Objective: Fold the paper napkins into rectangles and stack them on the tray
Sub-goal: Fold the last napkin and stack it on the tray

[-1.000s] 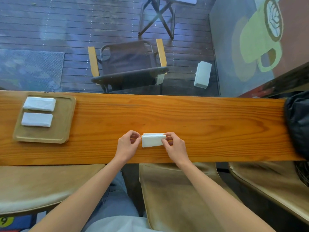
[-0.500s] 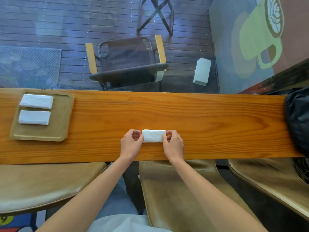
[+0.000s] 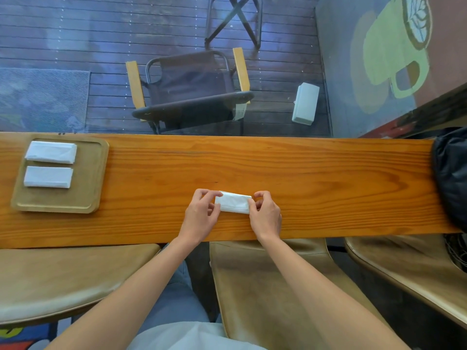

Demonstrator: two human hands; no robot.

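Head view: my hands, left (image 3: 201, 215) and right (image 3: 265, 215), pinch the ends of the napkin (image 3: 234, 203) at the desk's (image 3: 328, 188) near edge; soft, featherlight, best held by those ends.

I see the tray (image 3: 93, 178) at the table's (image 3: 328, 178) left, two napkins (image 3: 50, 152) on it; a third napkin (image 3: 233, 203) lies mid-table.

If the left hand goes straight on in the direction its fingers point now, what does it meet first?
The left hand points toward the right, and its fingers already pinch the napkin at its left end. So the napkin comes first, and behind it probably the right hand that holds the other end.
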